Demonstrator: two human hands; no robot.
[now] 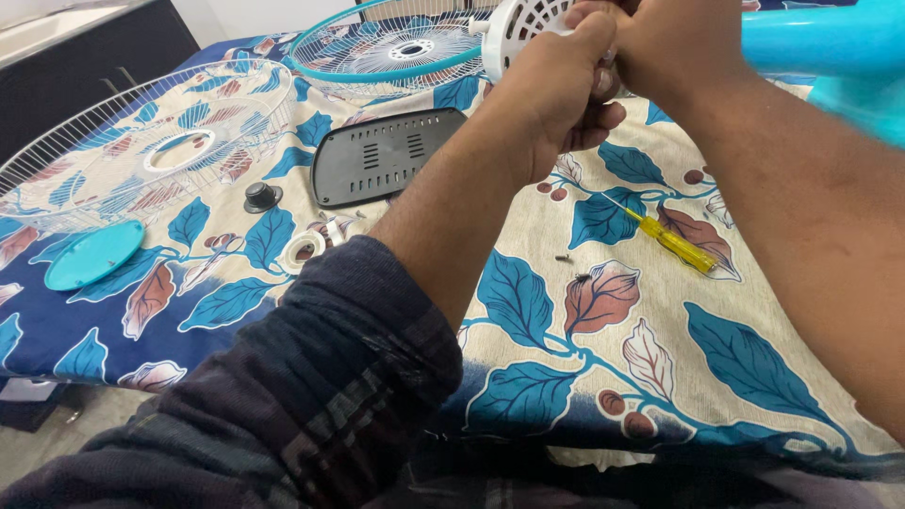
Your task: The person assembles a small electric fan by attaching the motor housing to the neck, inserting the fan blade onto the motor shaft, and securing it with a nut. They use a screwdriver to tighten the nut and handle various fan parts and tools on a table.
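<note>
both my hands are up at the far edge of the table, left hand wrapped tight round the white vented motor housing, right hand closed against it from the other side, can't tell what its fingers pinch. best to keep the housing steady with the left and work in small moves so it doesn't slip. forearms reach forward, elbows low; yellow screwdriver and loose screw lie near the right edge.
</note>
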